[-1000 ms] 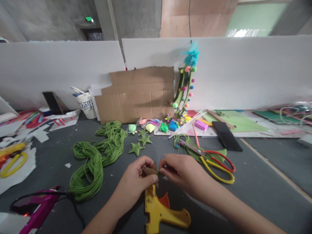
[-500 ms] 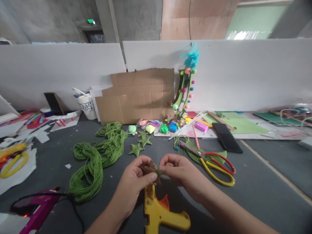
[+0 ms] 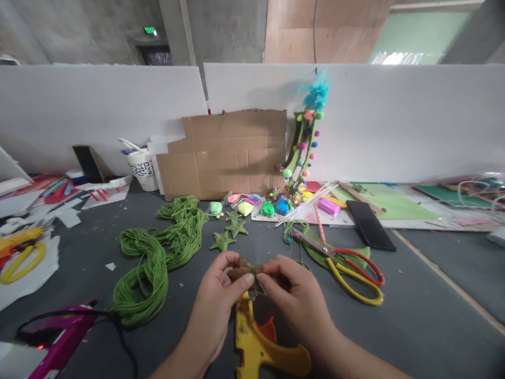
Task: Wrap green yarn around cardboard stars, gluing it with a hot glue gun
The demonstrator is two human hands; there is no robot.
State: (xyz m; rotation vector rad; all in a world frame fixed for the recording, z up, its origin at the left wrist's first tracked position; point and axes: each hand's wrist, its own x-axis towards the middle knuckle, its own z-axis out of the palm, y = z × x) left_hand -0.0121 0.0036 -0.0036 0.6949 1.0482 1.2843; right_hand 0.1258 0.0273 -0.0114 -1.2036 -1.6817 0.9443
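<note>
The small pointed brown piece (image 3: 246, 266), green at its middle, is held near the centre, above the counter (image 3: 414, 310). It looks light and stiff, like card, and probably creases easily, so its points seem the best hold. The left hand (image 3: 216, 297) pinches its left side, the right hand (image 3: 300, 295) its right tip. Nearer lies a hard yellow glue gun (image 3: 250, 342); farther left, limp green yarn (image 3: 173, 252); far right, metal-bladed scissors (image 3: 332, 253).
</note>
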